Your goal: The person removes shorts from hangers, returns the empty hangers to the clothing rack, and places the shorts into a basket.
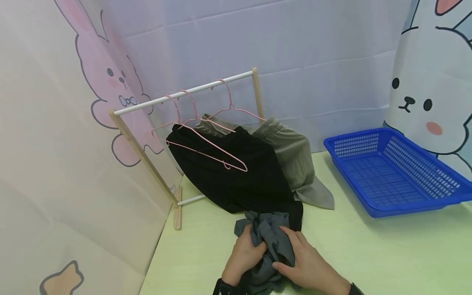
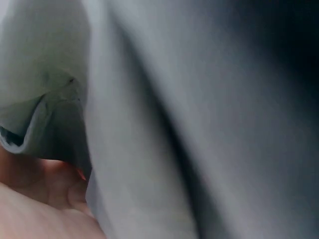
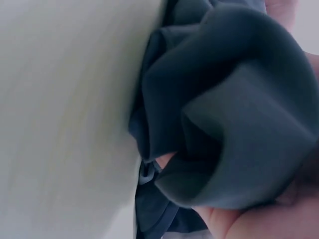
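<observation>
Pale green tabletop [image 1: 368, 256] spreads under everything, with white curtain [image 1: 295, 45] behind it printed with cartoon rabbits. From where I sit, the work centres on the dark grey cloth [image 1: 271, 231], bunched on the near part of the table. I have both hands on it: the left hand [image 1: 245, 252] grips a fold with its thumb laid over the fabric, and the right hand [image 1: 307, 262] holds the other side between thumb and fingers. My right wrist view bears this out, with fingertips showing at the edge of the folds; the left wrist view is mostly blurred fabric.

Just beyond, close to the bundle, the hem of a black garment [image 1: 239, 180] comes down to the table. It hangs from the rack [image 1: 144, 105], and an olive garment [image 1: 295, 151] hangs partly behind it. I count those two pieces as done. The front pink hanger [image 1: 212, 143] looks bare to me, crossing in front of the black fabric.

By my judgement, the grey piece is what is left: it is crumpled, neither spread out nor on a hanger, and I cannot tell what kind of garment it is. Farther out, to the right, stands a blue basket [image 1: 405, 208], well apart from my hands.
</observation>
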Demonstrator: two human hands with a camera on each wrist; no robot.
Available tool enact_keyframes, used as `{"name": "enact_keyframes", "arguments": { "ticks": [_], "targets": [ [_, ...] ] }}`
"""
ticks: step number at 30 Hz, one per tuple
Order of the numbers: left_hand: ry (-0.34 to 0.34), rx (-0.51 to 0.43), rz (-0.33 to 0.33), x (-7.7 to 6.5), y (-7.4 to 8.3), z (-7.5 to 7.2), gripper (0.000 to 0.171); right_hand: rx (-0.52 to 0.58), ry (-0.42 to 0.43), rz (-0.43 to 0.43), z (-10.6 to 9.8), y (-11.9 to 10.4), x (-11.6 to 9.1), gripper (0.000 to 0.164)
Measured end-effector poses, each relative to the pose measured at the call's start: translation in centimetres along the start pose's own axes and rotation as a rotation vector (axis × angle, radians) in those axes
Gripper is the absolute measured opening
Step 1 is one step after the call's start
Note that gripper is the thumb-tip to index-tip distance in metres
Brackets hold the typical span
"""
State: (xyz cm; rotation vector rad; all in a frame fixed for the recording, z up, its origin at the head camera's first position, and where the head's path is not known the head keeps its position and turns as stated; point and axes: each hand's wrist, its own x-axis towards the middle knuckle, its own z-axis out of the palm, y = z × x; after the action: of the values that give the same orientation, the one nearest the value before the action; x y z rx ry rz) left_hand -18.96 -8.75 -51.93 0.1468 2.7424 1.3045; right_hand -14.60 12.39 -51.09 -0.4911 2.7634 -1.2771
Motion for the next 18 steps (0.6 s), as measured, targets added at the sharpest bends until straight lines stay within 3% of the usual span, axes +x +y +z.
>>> {"name": "enact_keyframes", "arguments": {
  "ticks": [10, 18],
  "targets": [
    [-0.109, -0.173, 0.058, -0.9, 1.1, 0.6, 0.072, 0.105, -0.089, 0.055, 0.5, -0.8, -0.3, 0.113],
    [-0.136, -0.214, 0.078, -1.4, 1.7, 0.5, 0.071, 0.067, -0.001, 0.071, 0.9, -1.0, -0.4, 0.111]
  ]
}}
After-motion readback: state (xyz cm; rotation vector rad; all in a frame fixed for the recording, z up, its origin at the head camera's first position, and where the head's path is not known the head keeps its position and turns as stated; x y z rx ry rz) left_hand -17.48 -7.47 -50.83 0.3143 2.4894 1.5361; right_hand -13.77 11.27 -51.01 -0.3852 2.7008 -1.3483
